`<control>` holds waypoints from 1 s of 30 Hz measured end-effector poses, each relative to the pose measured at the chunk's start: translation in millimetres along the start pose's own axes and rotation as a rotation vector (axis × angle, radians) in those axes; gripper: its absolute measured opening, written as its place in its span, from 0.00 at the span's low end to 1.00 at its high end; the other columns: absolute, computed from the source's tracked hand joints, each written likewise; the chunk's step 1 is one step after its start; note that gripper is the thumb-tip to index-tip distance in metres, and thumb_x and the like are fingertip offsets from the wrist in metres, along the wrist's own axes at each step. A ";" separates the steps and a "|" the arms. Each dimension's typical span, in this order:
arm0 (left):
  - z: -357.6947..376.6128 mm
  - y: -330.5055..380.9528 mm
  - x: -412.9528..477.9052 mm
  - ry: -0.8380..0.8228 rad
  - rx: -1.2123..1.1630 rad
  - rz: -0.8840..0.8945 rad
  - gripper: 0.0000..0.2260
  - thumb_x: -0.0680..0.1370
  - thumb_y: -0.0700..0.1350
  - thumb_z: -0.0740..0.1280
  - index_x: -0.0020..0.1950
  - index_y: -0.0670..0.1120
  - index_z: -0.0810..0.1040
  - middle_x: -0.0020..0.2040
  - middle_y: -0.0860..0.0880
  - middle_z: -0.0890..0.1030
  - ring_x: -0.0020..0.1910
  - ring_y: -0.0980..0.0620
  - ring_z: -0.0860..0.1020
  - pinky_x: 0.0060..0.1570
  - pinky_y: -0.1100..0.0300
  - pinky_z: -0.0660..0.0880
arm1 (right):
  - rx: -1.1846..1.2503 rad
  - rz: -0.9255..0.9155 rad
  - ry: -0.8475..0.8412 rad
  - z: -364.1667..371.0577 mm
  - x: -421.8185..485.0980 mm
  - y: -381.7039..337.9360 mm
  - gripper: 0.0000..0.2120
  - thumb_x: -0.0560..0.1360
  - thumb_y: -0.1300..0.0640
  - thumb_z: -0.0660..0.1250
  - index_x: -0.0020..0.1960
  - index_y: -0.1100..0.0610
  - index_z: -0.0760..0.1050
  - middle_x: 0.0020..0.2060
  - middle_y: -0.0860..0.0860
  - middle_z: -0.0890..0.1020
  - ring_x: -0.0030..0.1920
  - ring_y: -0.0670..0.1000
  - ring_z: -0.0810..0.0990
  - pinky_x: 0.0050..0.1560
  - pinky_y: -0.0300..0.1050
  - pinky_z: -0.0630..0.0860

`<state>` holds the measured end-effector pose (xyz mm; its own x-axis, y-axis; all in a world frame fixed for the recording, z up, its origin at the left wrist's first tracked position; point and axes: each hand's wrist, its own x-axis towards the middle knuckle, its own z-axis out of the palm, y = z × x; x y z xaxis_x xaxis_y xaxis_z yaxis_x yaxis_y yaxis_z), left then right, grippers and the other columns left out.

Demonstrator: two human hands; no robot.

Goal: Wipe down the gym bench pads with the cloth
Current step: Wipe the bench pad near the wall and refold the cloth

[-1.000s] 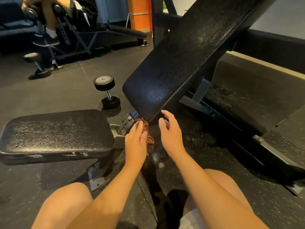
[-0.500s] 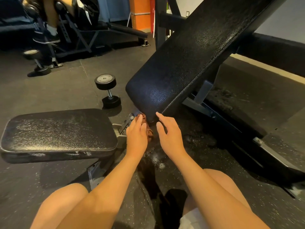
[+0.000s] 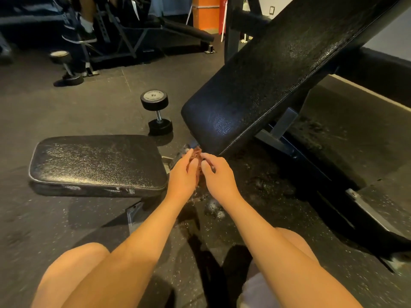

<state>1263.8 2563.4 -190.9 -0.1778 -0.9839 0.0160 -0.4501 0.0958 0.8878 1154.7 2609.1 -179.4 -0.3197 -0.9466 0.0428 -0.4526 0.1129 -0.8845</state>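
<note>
Gripping the cloth [image 3: 197,152], fingers of left hand [image 3: 183,176] and right hand [image 3: 220,177], beneath back pad [image 3: 266,85] edge.

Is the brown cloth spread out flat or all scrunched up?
Scrunched up: the cloth is a small wrinkled wad held between the left hand and right hand, not laid flat.

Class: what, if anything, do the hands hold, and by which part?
Left hand and right hand pinch the bunched brown cloth, one at each side, below the back pad.
</note>
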 end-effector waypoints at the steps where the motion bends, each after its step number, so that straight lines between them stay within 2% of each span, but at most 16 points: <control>1: -8.3 -1.6 -8.0 0.013 -0.034 -0.035 0.20 0.86 0.52 0.55 0.78 0.54 0.65 0.73 0.50 0.72 0.70 0.50 0.72 0.67 0.55 0.70 | 0.021 0.013 -0.025 5.6 -2.5 -3.4 0.17 0.84 0.52 0.58 0.71 0.48 0.72 0.65 0.48 0.75 0.59 0.41 0.72 0.60 0.36 0.67; 3: -22.0 -2.8 -21.3 0.066 -0.082 -0.069 0.20 0.86 0.52 0.56 0.78 0.55 0.64 0.71 0.51 0.73 0.65 0.52 0.74 0.57 0.64 0.71 | 0.078 0.056 -0.083 18.2 -7.6 -8.9 0.18 0.83 0.52 0.58 0.72 0.46 0.70 0.68 0.48 0.74 0.62 0.43 0.72 0.64 0.40 0.69; 5: -34.1 -6.8 -31.4 0.110 -0.137 -0.077 0.18 0.85 0.51 0.57 0.76 0.57 0.65 0.66 0.54 0.75 0.61 0.55 0.76 0.52 0.66 0.72 | 0.130 0.074 -0.155 32.4 -14.0 -13.4 0.18 0.84 0.52 0.58 0.73 0.43 0.68 0.69 0.45 0.74 0.66 0.44 0.73 0.68 0.46 0.71; 7: -47.0 -15.1 -45.3 0.153 -0.232 -0.062 0.15 0.85 0.49 0.59 0.72 0.58 0.67 0.64 0.57 0.76 0.62 0.56 0.77 0.60 0.57 0.75 | 0.168 0.043 -0.195 46.6 -20.7 -17.7 0.18 0.83 0.52 0.60 0.72 0.41 0.69 0.69 0.41 0.74 0.67 0.42 0.73 0.69 0.46 0.72; 10: -67.9 -38.2 -63.2 0.230 -0.191 -0.060 0.14 0.84 0.50 0.59 0.70 0.58 0.71 0.68 0.56 0.74 0.67 0.56 0.74 0.67 0.49 0.73 | 0.262 0.004 -0.238 67.4 -32.4 -29.9 0.18 0.82 0.57 0.62 0.70 0.45 0.73 0.66 0.42 0.77 0.63 0.39 0.75 0.65 0.37 0.71; 12: -83.2 -50.9 -72.7 0.265 -0.122 -0.116 0.16 0.85 0.53 0.58 0.72 0.59 0.71 0.69 0.54 0.74 0.69 0.55 0.73 0.69 0.48 0.72 | 0.320 -0.003 -0.293 83.1 -40.4 -41.5 0.18 0.82 0.60 0.62 0.69 0.48 0.75 0.64 0.43 0.79 0.61 0.39 0.77 0.64 0.37 0.73; 15: -106.0 -67.4 -82.2 0.360 0.024 -0.151 0.21 0.81 0.63 0.54 0.74 0.65 0.66 0.68 0.51 0.76 0.70 0.48 0.72 0.69 0.43 0.71 | 0.373 -0.031 -0.347 107.0 -47.6 -60.0 0.16 0.82 0.59 0.61 0.67 0.49 0.77 0.61 0.44 0.81 0.60 0.40 0.78 0.63 0.40 0.75; 17: -120.4 -76.1 -85.9 0.383 0.082 -0.125 0.20 0.84 0.58 0.53 0.76 0.63 0.64 0.69 0.52 0.74 0.70 0.52 0.71 0.70 0.44 0.69 | 0.408 -0.047 -0.393 123.8 -50.6 -72.6 0.16 0.82 0.60 0.61 0.66 0.50 0.78 0.61 0.45 0.81 0.60 0.40 0.78 0.62 0.38 0.75; 19: -137.4 -78.3 -89.3 0.415 0.046 -0.105 0.20 0.85 0.50 0.55 0.77 0.60 0.65 0.69 0.52 0.73 0.69 0.57 0.72 0.70 0.49 0.70 | 0.406 -0.071 -0.452 140.1 -54.9 -85.0 0.17 0.82 0.61 0.60 0.66 0.49 0.78 0.62 0.44 0.81 0.59 0.40 0.78 0.62 0.37 0.75; 22: -167.2 -88.0 -95.6 0.579 0.131 -0.095 0.19 0.83 0.41 0.59 0.73 0.53 0.73 0.64 0.50 0.76 0.60 0.67 0.73 0.63 0.62 0.72 | 0.332 -0.188 -0.540 162.6 -58.0 -99.3 0.17 0.81 0.62 0.59 0.66 0.52 0.78 0.61 0.46 0.81 0.57 0.39 0.78 0.59 0.36 0.76; 24: -189.4 -96.6 -97.8 0.764 0.203 -0.087 0.18 0.82 0.38 0.59 0.70 0.49 0.75 0.61 0.47 0.76 0.57 0.61 0.73 0.61 0.58 0.72 | 0.214 -0.358 -0.529 175.6 -52.8 -109.7 0.16 0.81 0.62 0.60 0.64 0.54 0.79 0.60 0.47 0.81 0.59 0.42 0.77 0.64 0.41 0.72; 26: -213.5 -107.3 -89.1 0.902 0.258 -0.092 0.20 0.81 0.40 0.56 0.72 0.49 0.74 0.64 0.46 0.75 0.62 0.48 0.73 0.64 0.48 0.72 | 0.154 -0.458 -0.506 185.2 -43.3 -126.0 0.16 0.81 0.60 0.60 0.66 0.54 0.77 0.61 0.45 0.79 0.61 0.43 0.74 0.65 0.39 0.68; 28: -233.6 -114.4 -71.9 0.895 0.247 -0.152 0.21 0.82 0.42 0.55 0.75 0.48 0.71 0.69 0.44 0.73 0.68 0.44 0.71 0.69 0.44 0.68 | 0.136 -0.497 -0.515 194.2 -33.5 -139.5 0.17 0.82 0.58 0.60 0.70 0.55 0.73 0.64 0.46 0.76 0.64 0.42 0.71 0.64 0.34 0.63; 30: -236.8 -117.3 -57.5 0.849 0.188 -0.179 0.21 0.83 0.41 0.55 0.77 0.48 0.68 0.73 0.45 0.71 0.72 0.45 0.68 0.72 0.44 0.65 | 0.103 -0.496 -0.558 204.0 -25.1 -143.5 0.19 0.83 0.56 0.59 0.73 0.54 0.70 0.70 0.48 0.73 0.71 0.45 0.67 0.69 0.37 0.61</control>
<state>1534.1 2573.0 -187.0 0.5843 -0.7594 0.2861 -0.5585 -0.1205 0.8207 1397.5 2554.9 -148.3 0.3828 -0.8947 0.2301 -0.3445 -0.3693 -0.8631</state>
